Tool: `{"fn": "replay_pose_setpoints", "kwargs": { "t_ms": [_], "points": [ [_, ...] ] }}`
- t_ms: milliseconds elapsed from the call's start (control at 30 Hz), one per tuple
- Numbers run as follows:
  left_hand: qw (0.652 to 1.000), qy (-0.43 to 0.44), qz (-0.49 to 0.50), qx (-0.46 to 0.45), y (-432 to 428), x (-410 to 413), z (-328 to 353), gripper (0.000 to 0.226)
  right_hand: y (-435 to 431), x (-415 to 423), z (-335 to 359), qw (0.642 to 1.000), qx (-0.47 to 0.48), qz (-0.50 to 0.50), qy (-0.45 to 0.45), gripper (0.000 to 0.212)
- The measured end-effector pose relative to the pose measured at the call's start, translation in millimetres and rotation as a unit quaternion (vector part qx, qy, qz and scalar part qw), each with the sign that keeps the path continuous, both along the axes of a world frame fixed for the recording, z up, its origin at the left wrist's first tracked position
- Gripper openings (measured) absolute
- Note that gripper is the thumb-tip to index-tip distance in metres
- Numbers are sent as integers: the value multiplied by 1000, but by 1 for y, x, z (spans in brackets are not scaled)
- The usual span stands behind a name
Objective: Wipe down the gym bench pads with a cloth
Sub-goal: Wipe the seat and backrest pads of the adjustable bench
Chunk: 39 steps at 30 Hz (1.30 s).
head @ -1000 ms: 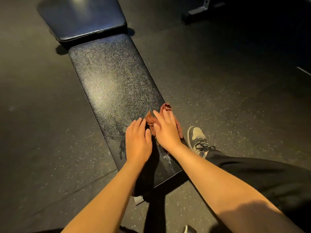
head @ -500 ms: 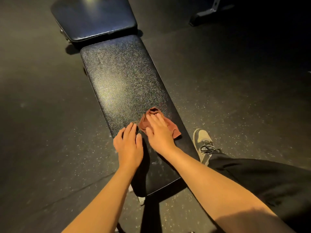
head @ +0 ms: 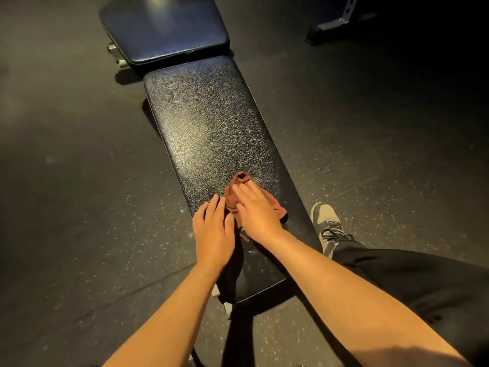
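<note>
A long black textured bench pad [head: 211, 123] runs from near me toward a second, smoother pad [head: 164, 30] at the far end. A crumpled reddish-brown cloth [head: 239, 185] lies on the near part of the long pad. My right hand [head: 255, 210] lies flat on the cloth with straight fingers, pressing it onto the pad. My left hand [head: 213, 231] rests flat on the pad's left edge beside the cloth, its fingertips just touching it.
Dark speckled rubber floor [head: 79, 207] surrounds the bench. My right leg in dark trousers and a grey laced shoe [head: 326, 226] stand right of the pad. A metal equipment foot [head: 341, 25] sits at the far right. Bench frame parts [head: 116, 54] show left of the far pad.
The cloth and my right hand have slid from the pad's right edge toward its middle. My left hand has shifted to the left edge. The view has tipped to show more of the far pad.
</note>
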<state>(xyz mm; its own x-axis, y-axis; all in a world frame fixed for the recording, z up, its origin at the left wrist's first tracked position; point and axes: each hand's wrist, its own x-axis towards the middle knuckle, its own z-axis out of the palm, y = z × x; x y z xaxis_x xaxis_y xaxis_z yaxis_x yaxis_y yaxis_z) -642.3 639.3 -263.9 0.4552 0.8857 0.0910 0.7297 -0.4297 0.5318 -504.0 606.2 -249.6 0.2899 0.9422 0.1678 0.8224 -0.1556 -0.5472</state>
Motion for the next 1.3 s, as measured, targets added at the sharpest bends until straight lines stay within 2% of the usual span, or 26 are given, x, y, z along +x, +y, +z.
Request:
{"fn": "replay_pose_setpoints", "kwargs": {
  "t_ms": [67,167,300,367,467,533,600,767,867,933,1000,1067,1133,1233,1300],
  "points": [
    [1000,10,10,-2,-1,6,2,56,4,20,3,999,10,-41,-20,44],
    [1000,3,17,-6,0,9,0,55,8,31,1,991,-15,-128,23,45],
    [1000,-6,19,-1,1,9,-1,57,-2,-5,-14,999,-9,-45,26,47],
    [1000,-2,20,-6,-1,11,-2,58,-7,3,-10,1000,-11,-13,9,47],
    [1000,10,18,-10,-2,13,-3,57,4,35,-3,997,3,-68,-22,45],
    [1000,8,11,-14,0,9,-4,56,12,42,-2,994,-15,-104,-40,55],
    [1000,0,-7,-16,2,3,-5,56,13,29,-7,994,-25,-101,-20,61],
    [998,-38,-35,-31,5,-9,-10,59,-11,-18,-17,1000,2,-15,27,49],
    [997,-50,-42,-32,2,-12,-9,54,-15,-15,-15,998,18,43,35,45],
    [998,-44,-43,-24,1,-16,-8,50,-9,2,-9,998,45,-1,42,42],
    [999,-36,-13,-13,-1,-24,-8,51,-3,17,-10,996,22,-90,12,48],
    [999,-37,11,-11,-4,-35,-9,55,-2,8,-14,992,2,-123,13,51],
    [998,-57,3,-23,-5,-43,-9,61,-7,-18,-13,997,21,-79,5,48],
    [995,-91,2,-47,-5,-42,-11,68,-17,-52,-15,995,77,55,-29,40],
    [993,-101,6,-60,-7,-40,-12,71,-20,-54,-20,994,43,104,-11,40]
  ]
}}
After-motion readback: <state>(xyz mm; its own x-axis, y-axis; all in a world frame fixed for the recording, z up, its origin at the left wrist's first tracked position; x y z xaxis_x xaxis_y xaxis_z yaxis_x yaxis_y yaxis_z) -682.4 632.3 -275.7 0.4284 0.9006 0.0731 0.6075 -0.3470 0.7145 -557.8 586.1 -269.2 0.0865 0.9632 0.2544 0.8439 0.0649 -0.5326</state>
